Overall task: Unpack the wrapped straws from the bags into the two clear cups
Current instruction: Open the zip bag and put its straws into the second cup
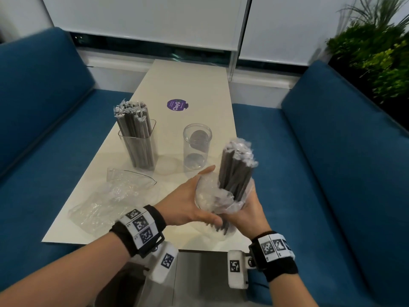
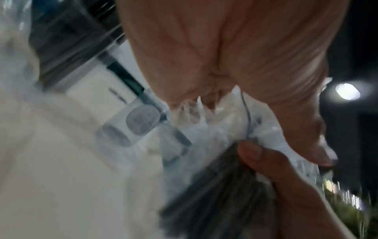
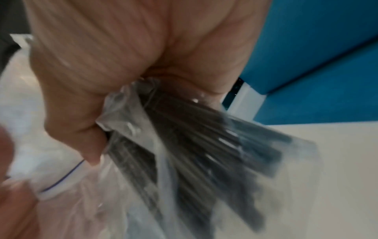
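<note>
My right hand (image 1: pixel 249 210) grips the lower end of a bundle of dark wrapped straws (image 1: pixel 236 169), held upright above the table's near right part. A clear zip bag (image 1: pixel 210 196) is bunched down around the bundle's base, and my left hand (image 1: pixel 194 202) holds that crumpled plastic. The right wrist view shows my fingers curled round the straws (image 3: pixel 204 137) and the bag (image 3: pixel 81 186). In the left wrist view my fingers pinch the bag (image 2: pixel 214 122). A square clear cup (image 1: pixel 141 149) is packed with straws. An empty round clear cup (image 1: pixel 197 147) stands just beyond my hands.
An empty clear bag (image 1: pixel 110 196) lies crumpled on the white table (image 1: pixel 188 85) at the near left. A purple sticker (image 1: pixel 177 105) is on the tabletop further back. Blue sofas (image 1: pixel 332 162) flank the table on both sides, and a green plant (image 1: pixel 376 52) stands at the far right.
</note>
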A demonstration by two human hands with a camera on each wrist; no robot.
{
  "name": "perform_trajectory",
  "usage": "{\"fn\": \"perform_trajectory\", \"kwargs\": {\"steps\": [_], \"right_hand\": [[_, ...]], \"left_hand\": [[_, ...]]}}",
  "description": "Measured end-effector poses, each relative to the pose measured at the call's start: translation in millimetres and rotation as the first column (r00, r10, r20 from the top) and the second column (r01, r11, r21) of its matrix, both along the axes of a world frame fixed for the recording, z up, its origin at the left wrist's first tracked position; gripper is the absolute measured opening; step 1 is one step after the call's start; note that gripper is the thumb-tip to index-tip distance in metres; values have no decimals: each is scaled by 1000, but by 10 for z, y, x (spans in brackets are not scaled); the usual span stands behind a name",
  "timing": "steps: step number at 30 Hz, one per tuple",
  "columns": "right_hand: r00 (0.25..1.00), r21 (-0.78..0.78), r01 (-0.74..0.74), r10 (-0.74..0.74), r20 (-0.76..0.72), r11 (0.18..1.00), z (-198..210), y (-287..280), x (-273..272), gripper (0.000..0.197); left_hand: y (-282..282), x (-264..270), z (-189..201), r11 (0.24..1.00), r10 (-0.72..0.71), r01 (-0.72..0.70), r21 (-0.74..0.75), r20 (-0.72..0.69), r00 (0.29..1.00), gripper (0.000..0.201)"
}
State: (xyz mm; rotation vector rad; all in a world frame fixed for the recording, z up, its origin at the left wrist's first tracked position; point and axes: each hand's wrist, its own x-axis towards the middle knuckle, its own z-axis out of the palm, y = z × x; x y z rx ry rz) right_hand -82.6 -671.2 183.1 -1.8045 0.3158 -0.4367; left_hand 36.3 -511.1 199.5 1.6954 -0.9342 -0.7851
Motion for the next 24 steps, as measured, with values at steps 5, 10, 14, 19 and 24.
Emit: {"fn": "perform_trajectory", "kwargs": {"steps": [5, 10, 14, 19, 24], "right_hand": [[973, -154, -231, 229, -32, 961, 363, 150, 77, 61], [953, -270, -239, 173, -247, 933, 404, 142, 69, 50], [990, -97, 24, -37, -136, 995, 341, 154, -85, 112], [963, -333, -8, -82, -255, 943, 377, 275, -137, 116], [922, -239, 217, -279, -268, 946, 242, 189, -23, 83]], "left_hand": [[-152, -107, 98, 942, 179, -213, -260, -148, 973, 71], [-172, -224, 50, 848, 311, -434, -306, -376, 873, 63], [-296, -198, 196, 739, 308, -569, -362, -569, 763, 57], [-390, -278, 395, 709, 274, -601, -369, -641, 717, 39], [-425, -311, 486, 851, 232, -391, -350, -417, 879, 51]]}}
